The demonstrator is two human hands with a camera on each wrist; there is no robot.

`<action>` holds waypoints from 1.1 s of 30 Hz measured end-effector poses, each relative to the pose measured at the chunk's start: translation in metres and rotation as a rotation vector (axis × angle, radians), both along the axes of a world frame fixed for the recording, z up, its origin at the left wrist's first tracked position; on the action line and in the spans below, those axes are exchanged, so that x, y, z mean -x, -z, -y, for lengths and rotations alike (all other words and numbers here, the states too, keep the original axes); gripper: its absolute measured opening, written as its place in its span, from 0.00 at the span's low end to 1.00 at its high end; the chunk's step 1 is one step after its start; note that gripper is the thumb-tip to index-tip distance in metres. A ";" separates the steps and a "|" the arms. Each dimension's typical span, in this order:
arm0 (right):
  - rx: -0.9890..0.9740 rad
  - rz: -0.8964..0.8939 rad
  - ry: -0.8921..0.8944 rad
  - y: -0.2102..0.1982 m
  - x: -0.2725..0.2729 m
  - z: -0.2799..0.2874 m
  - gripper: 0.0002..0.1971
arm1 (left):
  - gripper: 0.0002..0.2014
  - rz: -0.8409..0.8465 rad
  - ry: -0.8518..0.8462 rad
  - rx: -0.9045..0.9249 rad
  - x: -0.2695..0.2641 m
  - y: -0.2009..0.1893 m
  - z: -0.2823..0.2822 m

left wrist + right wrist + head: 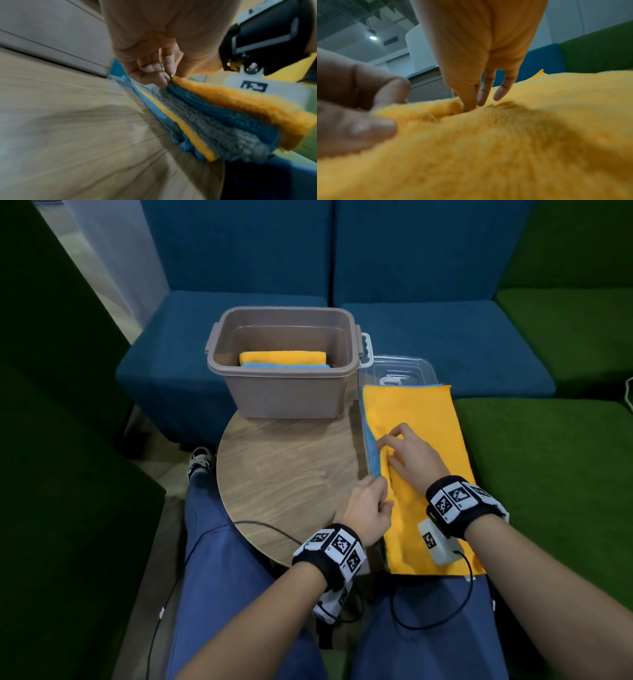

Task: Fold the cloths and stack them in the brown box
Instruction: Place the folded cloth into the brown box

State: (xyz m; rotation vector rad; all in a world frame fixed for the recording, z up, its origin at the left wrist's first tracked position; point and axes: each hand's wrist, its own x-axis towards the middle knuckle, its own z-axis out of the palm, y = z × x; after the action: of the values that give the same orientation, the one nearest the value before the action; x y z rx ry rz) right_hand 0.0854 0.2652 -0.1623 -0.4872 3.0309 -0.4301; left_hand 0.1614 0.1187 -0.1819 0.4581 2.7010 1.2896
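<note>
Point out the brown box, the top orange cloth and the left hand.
brown box (284, 398): head view, front wall.
top orange cloth (428, 419): head view, flat upper face.
left hand (364, 506): head view, back of the hand.

Fluffy orange cloth (421, 419) with blue knit backing, smooth matt plastic brown box (284, 392), wood-grain table (284, 474).

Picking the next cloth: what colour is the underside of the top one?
Blue, under the top cloth; left wrist view shows it best.
</note>
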 end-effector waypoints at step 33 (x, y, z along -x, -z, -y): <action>0.717 -0.243 0.278 -0.084 0.001 -0.039 0.11 | 0.06 -0.120 -0.516 -0.284 0.036 -0.098 0.253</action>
State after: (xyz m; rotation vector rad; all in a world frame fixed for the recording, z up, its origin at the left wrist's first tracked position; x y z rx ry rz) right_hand 0.0844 0.3044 -0.0788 -0.1272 3.0905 -1.6014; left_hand 0.1254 -0.1344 -0.0839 -0.1685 2.8535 1.8365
